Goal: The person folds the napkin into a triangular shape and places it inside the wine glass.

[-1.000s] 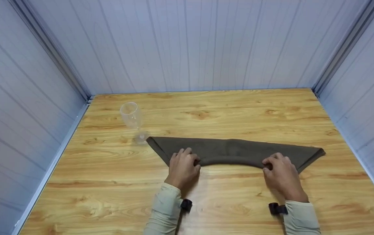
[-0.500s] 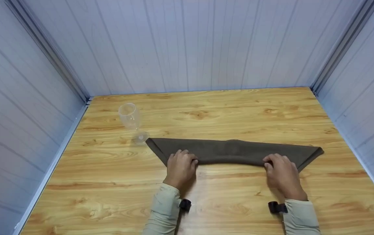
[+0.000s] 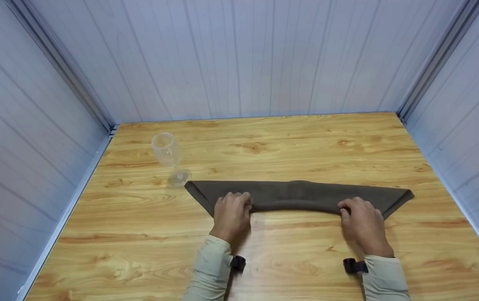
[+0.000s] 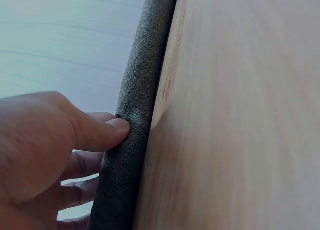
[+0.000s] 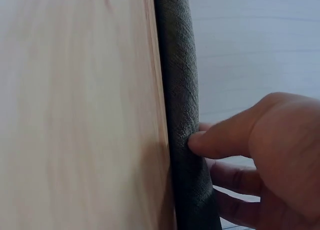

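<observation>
A dark grey-brown cloth napkin [image 3: 291,192] lies across the table as a long band with slanted ends, its near edge rolled into a thick tube. My left hand [image 3: 230,215] grips the roll left of its middle; in the left wrist view the thumb [image 4: 117,130] presses the near side of the rolled cloth [image 4: 135,89], with the fingers over the far side. My right hand [image 3: 363,223] holds the same roll toward the right end. Its thumb [image 5: 205,144] lies against the rolled edge [image 5: 181,84] in the right wrist view, the fingertips partly hidden behind the cloth.
A clear stemmed glass [image 3: 167,152] stands upright at the left, its foot close to the napkin's left corner. Pale panelled walls [image 3: 239,58] enclose the wooden table [image 3: 264,146] at the back and both sides.
The fingers of both hands have closed down on the roll, narrowing the gaps between thumb and index finger. The napkin's left end has shifted slightly toward me. The glass stays put.
</observation>
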Motion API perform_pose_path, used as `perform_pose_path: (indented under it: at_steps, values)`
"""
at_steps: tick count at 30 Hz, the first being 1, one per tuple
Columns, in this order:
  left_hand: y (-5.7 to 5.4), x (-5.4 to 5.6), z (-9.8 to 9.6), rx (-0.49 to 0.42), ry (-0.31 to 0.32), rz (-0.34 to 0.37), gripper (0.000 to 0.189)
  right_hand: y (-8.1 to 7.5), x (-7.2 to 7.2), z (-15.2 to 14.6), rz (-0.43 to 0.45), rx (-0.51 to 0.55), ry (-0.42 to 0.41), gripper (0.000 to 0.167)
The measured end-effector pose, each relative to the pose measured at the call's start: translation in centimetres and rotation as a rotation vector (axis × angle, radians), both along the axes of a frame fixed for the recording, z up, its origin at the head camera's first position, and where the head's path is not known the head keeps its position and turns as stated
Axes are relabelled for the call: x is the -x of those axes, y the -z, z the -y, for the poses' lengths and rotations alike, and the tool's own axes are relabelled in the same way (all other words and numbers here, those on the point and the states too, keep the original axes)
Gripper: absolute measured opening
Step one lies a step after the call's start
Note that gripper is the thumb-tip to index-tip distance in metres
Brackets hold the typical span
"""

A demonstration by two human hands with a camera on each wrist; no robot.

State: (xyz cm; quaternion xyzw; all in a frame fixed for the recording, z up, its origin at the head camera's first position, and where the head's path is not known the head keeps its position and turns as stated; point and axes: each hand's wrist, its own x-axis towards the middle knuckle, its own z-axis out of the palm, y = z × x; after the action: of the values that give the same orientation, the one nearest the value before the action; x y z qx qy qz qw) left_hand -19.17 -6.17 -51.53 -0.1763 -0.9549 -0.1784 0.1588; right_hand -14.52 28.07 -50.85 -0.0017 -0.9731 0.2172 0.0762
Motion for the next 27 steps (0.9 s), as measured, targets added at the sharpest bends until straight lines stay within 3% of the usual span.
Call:
perform_pose_path:
  at_steps: [5, 12, 21, 27]
  values:
    - [-0.2, -0.12, 0.09, 0.027, -0.01, -0.003, 0.005, -0.04, -0.09, 0.04, 0.006, -0.017, 0.001, 0.022]
    - [-0.3, -0.25, 0.27, 0.047, 0.006, 0.095, 0.014, -0.14, -0.38, -0.02, 0.021, -0.013, -0.038, 0.026]
    - [-0.1, -0.26, 0.21, 0.068, 0.013, 0.039, 0.01, 0.1, -0.33, -0.36, -0.019, 0.011, -0.081, 0.018]
    - [-0.2, -0.23, 0.2, 0.072, 0.002, 0.042, 0.011, 0.26, -0.06, -0.41, -0.021, -0.002, -0.092, 0.02]
